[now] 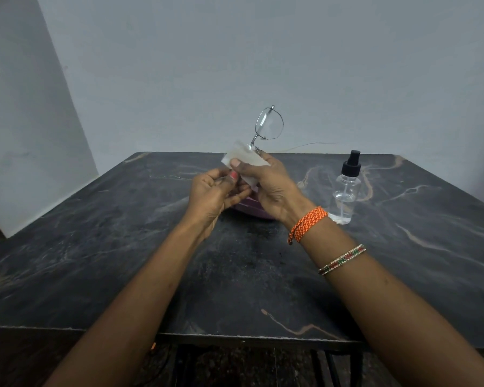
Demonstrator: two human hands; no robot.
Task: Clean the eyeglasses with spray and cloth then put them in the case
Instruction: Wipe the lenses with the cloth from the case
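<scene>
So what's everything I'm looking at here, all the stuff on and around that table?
Eyeglasses: one, thin silver metal frame, held up above the table's middle, one lens sticking up, the other hidden by the cloth.
Cloth: one, white, wrapped round the lower lens.
Spray bottle: one, clear with black pump top, partly filled, upright on the table to the right of the hands.
Case: one, purple, on the table beneath the hands, mostly hidden.
Table: one, dark marble-look top with pale veins.
Wall: plain grey-white, behind.
Bracelets: an orange woven band and a beaded bangle, right wrist.
Left hand: grips something at the cloth's lower edge; exactly what is unclear.
Right hand: pinches the cloth over the lens.
</scene>
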